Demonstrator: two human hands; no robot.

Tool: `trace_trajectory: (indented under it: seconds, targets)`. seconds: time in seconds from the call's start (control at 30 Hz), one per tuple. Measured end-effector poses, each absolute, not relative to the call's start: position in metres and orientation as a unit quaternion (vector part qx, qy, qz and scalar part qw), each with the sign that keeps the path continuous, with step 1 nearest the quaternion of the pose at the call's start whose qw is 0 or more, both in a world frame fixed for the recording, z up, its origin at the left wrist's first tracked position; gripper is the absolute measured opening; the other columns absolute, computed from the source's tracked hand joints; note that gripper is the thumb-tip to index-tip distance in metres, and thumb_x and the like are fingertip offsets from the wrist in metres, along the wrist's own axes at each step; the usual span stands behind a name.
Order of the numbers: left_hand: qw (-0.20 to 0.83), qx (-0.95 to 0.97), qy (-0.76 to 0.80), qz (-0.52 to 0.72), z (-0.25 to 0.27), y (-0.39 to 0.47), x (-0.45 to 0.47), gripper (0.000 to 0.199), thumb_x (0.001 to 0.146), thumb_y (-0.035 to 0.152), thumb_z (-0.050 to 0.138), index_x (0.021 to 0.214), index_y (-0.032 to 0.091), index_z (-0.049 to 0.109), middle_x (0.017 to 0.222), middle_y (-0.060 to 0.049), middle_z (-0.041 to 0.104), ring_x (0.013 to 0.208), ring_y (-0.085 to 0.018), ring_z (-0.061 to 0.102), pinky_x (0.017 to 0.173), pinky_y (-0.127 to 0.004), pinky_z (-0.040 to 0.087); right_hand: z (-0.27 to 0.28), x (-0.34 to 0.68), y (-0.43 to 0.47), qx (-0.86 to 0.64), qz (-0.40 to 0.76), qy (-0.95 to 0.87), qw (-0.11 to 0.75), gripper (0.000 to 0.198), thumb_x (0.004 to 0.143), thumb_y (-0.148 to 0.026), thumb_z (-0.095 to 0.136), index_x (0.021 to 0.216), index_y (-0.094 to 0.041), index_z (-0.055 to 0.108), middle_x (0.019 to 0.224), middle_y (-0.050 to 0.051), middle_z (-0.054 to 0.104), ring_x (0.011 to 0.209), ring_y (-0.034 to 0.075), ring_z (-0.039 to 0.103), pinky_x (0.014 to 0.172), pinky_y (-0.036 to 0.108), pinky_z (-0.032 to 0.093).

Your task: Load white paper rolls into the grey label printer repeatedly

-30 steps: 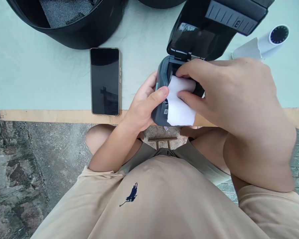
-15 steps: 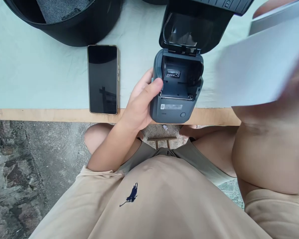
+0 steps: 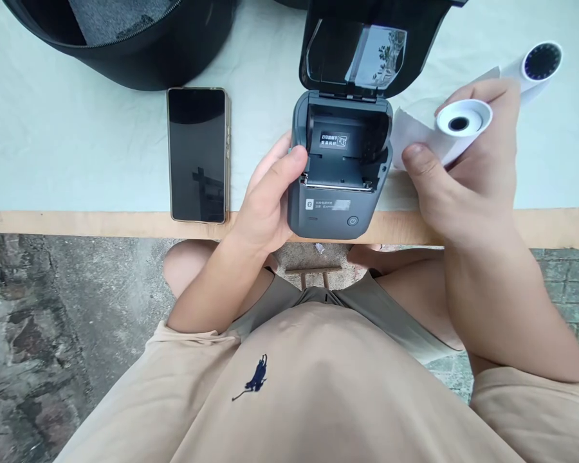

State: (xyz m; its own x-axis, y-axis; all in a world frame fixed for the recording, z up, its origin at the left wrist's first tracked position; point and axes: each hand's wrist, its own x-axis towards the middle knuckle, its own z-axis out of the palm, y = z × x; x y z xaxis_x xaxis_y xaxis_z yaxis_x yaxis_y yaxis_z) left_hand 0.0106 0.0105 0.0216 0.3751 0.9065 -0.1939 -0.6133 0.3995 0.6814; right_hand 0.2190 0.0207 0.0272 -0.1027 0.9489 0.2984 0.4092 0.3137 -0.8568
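My left hand (image 3: 270, 199) grips the left side of a dark grey portable label printer (image 3: 335, 215), thumb on its upper edge. The printer's black lid (image 3: 313, 58) is swung up, and the roll bay inside holds no roll. Just right of the printer, my right hand (image 3: 468, 173) is closed around a white paper roll (image 3: 463, 119) with a hollow core. A loose paper end (image 3: 408, 132) sticks out from the roll toward the printer's right edge; I cannot tell whether they touch.
Left of the printer lies a phone (image 3: 199, 154), screen up. A black zippered case (image 3: 174, 51) with grey lining stands at the back left. A white cylinder with a dark round end (image 3: 523, 67) is beyond my right hand. The wooden table edge (image 3: 101, 223) runs along the front.
My right hand has come left from the far right, bringing the paper roll beside the printer. Its paper was blurred and spread out before. My left hand and the printer have barely shifted.
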Motion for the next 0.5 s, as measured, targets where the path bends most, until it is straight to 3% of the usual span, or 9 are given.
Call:
trace_trajectory:
  seconds: [0.17, 0.37, 0.5]
  targets:
    - [0.793, 0.259, 0.276, 0.477, 0.0264, 0.0096, 0.0097, 0.031, 0.09, 0.035, 0.043, 0.113, 0.018, 0.056, 0.108, -0.005, 0.068, 0.132, -0.023, 0.046, 0.108, -0.041, 0.043, 0.0324, 0.2147, 0.0184, -0.539, 0.203, -0.725, 0.379, 0.034, 0.073, -0.025, 0.066, 0.103, -0.022, 0.049, 0.098, 0.003, 0.052, 0.084, 0.013, 0.05, 0.072, 0.029, 0.042]
    - [0.797, 0.27, 0.262, 0.472, 0.0256, 0.0099, 0.0064, 0.033, 0.092, 0.032, 0.038, 0.118, 0.02, 0.054, 0.11, -0.003, 0.069, 0.132, -0.022, 0.046, 0.111, -0.042, 0.04, 0.0353, 0.2113, 0.0117, -0.627, 0.163, -0.709, 0.279, 0.031, 0.074, -0.023, 0.065, 0.099, -0.025, 0.048, 0.087, -0.002, 0.059, 0.07, 0.011, 0.053, 0.062, 0.027, 0.042]
    - [0.802, 0.277, 0.251, 0.465, 0.0238, 0.0106, 0.0058, 0.031, 0.09, 0.034, 0.043, 0.117, 0.023, 0.055, 0.109, -0.002, 0.07, 0.131, -0.022, 0.046, 0.111, -0.042, 0.041, 0.0341, 0.2121, 0.0142, -0.642, 0.162, -0.704, 0.258, 0.039, 0.072, -0.026, 0.067, 0.105, -0.027, 0.046, 0.089, -0.002, 0.062, 0.076, 0.015, 0.059, 0.066, 0.03, 0.045]
